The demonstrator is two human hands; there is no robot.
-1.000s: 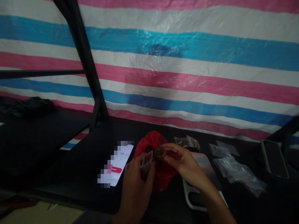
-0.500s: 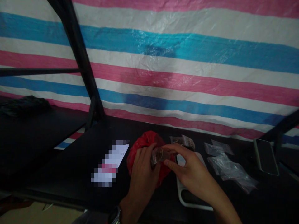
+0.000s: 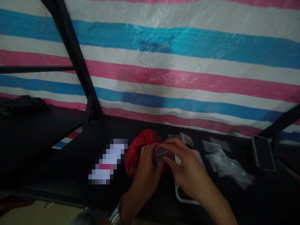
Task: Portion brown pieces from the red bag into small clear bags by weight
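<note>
We see both hands meet over the dark bench (image 3: pixel 70 175), just in front of a red bag (image 3: pixel 138 150) that sits near the striped tarp (image 3: pixel 164 78) behind it. The left hand (image 3: pixel 146 170) has its grip closed on a small clear packet (image 3: pixel 160 153), thumb and fingers pinching it from the left side; what is inside reads only as something dark, too dim to tell. The right hand (image 3: pixel 187 168) pinches the same packet from the right, fingers curled over its top edge, so the packet hangs between the two hands, just above the red bag. Under the right wrist lies a flat white-rimmed tray (image 3: pixel 179 195). Further right, loose clear plastic bags (image 3: pixel 225 164) lie scattered on the bench, and well beyond them a phone (image 3: pixel 263 153) lies face up. A watch (image 3: pixel 114 214) shows on the left wrist.
</note>
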